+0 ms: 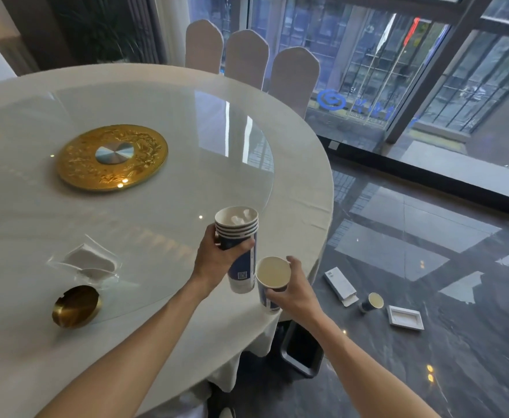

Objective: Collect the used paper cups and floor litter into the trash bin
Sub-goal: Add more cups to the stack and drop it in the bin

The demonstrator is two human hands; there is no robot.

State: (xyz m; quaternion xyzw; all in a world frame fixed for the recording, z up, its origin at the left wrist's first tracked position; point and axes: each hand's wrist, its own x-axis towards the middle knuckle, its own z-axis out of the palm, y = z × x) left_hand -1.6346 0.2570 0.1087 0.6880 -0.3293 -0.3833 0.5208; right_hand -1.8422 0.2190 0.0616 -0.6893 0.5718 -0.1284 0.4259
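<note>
The left hand (214, 260) holds a nested stack of blue-and-white paper cups (239, 248) above the edge of the round white tabletop (156, 206), fingers curled around it. The right hand (295, 285) grips a single blue paper cup (271, 282) just beside the stack. This is the stacking step, I think; next the single cup must go into the stack, then all into the black trash bin (303, 351) on the floor below

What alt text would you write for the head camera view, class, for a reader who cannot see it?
The left hand holds a stack of paper cups over a round white table, the right hand a single cup; another cup and boxes litter the floor.
</note>
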